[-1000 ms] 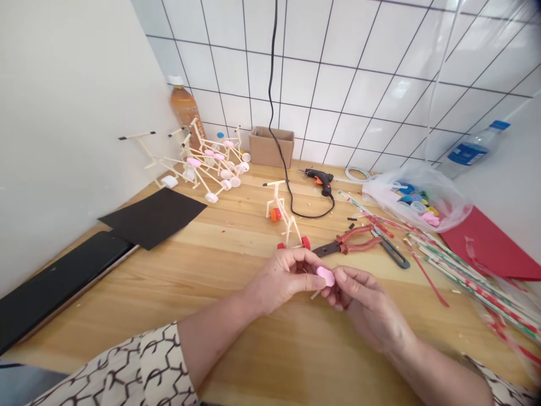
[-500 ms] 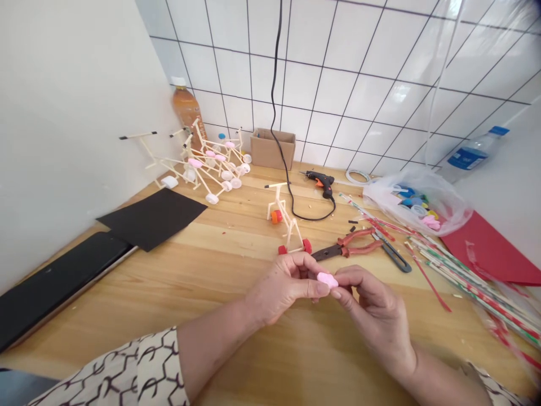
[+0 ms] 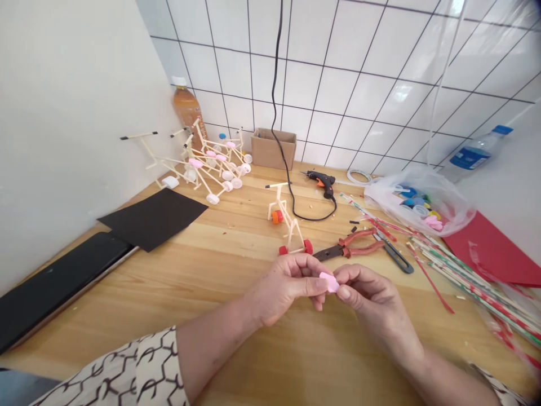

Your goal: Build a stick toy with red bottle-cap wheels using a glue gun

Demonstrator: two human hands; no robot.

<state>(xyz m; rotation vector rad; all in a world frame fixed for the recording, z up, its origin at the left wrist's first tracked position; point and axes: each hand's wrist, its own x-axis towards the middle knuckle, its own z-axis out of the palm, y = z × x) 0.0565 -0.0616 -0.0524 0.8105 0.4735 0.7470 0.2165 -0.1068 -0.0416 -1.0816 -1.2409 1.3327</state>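
My left hand [image 3: 284, 286] and my right hand [image 3: 372, 299] meet over the wooden table [image 3: 177, 282], both pinching a small pink bottle cap [image 3: 328, 281] between thumbs and fingers. A thin stick seems to run under the cap, mostly hidden by the fingers. Just beyond my hands stands a small stick-built tricycle [image 3: 288, 223] with red and orange cap wheels. Red-handled pliers [image 3: 351, 243] lie to its right.
Several finished stick models [image 3: 203, 163] crowd the back left by an orange drink bottle [image 3: 186, 110]. A glue gun [image 3: 322, 181] with its cord, a cardboard box [image 3: 273, 148], a plastic bag of caps [image 3: 420, 200], striped straws [image 3: 460, 268], red paper [image 3: 490, 245], black sheets [image 3: 154, 217] and a water bottle [image 3: 475, 152] surround.
My hands shifted slightly lower and turned the pink cap between the fingertips; the right fingers closed more tightly around it. Nothing else on the table moved.
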